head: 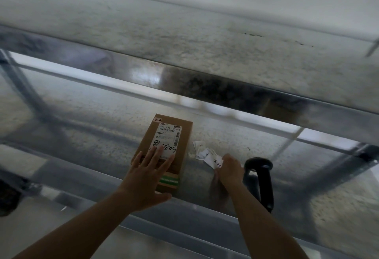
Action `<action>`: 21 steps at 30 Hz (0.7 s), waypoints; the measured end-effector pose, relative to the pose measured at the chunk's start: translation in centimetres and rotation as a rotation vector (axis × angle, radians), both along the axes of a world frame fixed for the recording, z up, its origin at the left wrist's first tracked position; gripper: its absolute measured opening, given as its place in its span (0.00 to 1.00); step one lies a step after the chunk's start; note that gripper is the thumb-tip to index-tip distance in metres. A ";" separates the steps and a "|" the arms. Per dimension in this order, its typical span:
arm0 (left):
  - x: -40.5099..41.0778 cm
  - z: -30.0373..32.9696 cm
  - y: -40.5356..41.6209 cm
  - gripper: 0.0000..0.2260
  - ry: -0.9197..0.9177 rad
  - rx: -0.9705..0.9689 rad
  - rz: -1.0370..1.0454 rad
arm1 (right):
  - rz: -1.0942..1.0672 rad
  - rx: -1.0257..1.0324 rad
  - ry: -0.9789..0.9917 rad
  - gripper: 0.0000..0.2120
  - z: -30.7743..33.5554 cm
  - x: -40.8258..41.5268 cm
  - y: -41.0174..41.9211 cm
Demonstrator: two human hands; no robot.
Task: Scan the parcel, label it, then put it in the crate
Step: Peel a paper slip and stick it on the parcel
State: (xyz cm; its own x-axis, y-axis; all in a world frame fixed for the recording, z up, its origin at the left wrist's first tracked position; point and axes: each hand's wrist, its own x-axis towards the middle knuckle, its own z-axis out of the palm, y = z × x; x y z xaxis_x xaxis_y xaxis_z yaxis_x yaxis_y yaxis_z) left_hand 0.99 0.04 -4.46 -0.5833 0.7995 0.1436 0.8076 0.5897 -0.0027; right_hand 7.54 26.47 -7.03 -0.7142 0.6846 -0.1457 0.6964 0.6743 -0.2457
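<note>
A small brown cardboard parcel lies flat on a metal shelf. It carries a white shipping label with barcodes and handwritten black digits, plus green tape at its near end. My left hand rests flat on the parcel's near half, fingers spread. My right hand pinches the near end of a strip of white paper labels lying to the right of the parcel. A black handheld barcode scanner stands just right of my right hand.
A second metal shelf board hangs close overhead. Grey shelf posts and rails frame the bay, with speckled floor visible behind. A dark object sits at the far left edge.
</note>
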 end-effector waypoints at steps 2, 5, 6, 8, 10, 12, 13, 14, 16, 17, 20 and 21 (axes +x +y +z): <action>0.0 0.1 0.0 0.44 0.011 -0.002 -0.001 | -0.060 -0.076 0.047 0.17 0.1 0.3 0.3; 0.1 -0.1 -0.1 0.44 0.021 0.012 -0.003 | -0.091 -0.099 0.097 0.15 0.2 1.0 0.6; 0.1 -0.1 -0.1 0.44 0.024 0.015 -0.005 | -0.097 -0.092 0.115 0.14 0.2 1.2 0.6; 0.1 0.0 -0.1 0.44 0.029 0.010 -0.007 | -0.127 -0.116 0.183 0.09 0.4 1.6 0.6; 0.1 0.1 -0.1 0.43 0.033 0.006 -0.006 | -0.157 -0.180 0.275 0.06 0.9 1.7 0.4; 0.1 0.3 -0.2 0.42 0.014 0.009 -0.004 | -0.136 -0.234 0.362 0.04 1.9 1.6 0.1; 0.1 0.4 -0.2 0.42 0.010 0.016 -0.005 | -0.110 -0.252 0.401 0.04 2.6 1.5 -0.1; 0.2 0.4 -0.1 0.42 0.010 0.021 0.000 | -0.077 -0.274 0.435 0.04 3.3 1.2 -0.4; 0.2 0.6 -0.1 0.43 -0.011 0.022 -0.016 | -0.001 -0.331 0.510 0.04 5.3 0.9 -1.3; 0.3 0.7 -0.1 0.43 -0.026 0.013 -0.020 | 0.042 -0.367 0.551 0.04 6.4 0.9 -2.0; 0.0 1.0 0.0 0.41 -0.069 -0.038 -0.005 | 0.162 -0.427 0.650 0.02 9.3 0.7 -4.8; 0.0 1.4 0.0 0.40 -0.077 -0.031 -0.007 | 0.210 -0.421 0.659 0.03 10.1 0.7 -5.8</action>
